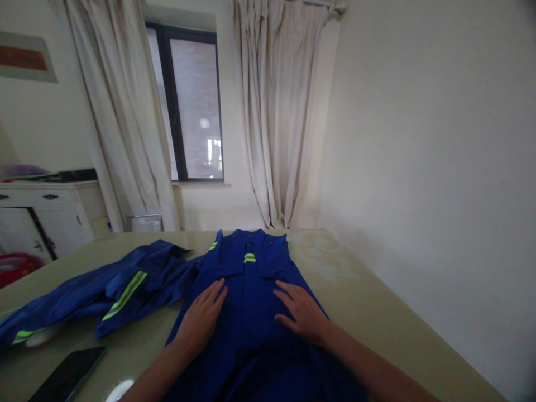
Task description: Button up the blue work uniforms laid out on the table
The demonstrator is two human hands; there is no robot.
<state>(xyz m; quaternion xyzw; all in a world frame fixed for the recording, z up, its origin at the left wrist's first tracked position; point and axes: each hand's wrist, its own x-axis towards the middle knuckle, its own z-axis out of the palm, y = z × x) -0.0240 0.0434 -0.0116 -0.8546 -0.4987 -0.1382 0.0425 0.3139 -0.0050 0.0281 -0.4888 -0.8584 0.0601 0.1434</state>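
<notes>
A blue work jacket [243, 296] with yellow-green reflective strips lies front up on the table, its collar at the far end. On the left side of its front rests my left hand [203, 312], fingers stretched out and holding nothing. Opposite it, my right hand [301, 312] lies on the right side with its fingers spread. The near part of the jacket is bunched and dark between my forearms. To the left lies a second, crumpled blue garment [138, 285] with reflective strips, its near end cut off by the view.
The table [368, 312] has a pale, shiny top and runs along the right wall. A dark phone [67, 374] lies at the near left. Beyond the table are curtains [276, 111], a window [196, 106] and a white cabinet [62, 218], with a red basin [19, 268] below.
</notes>
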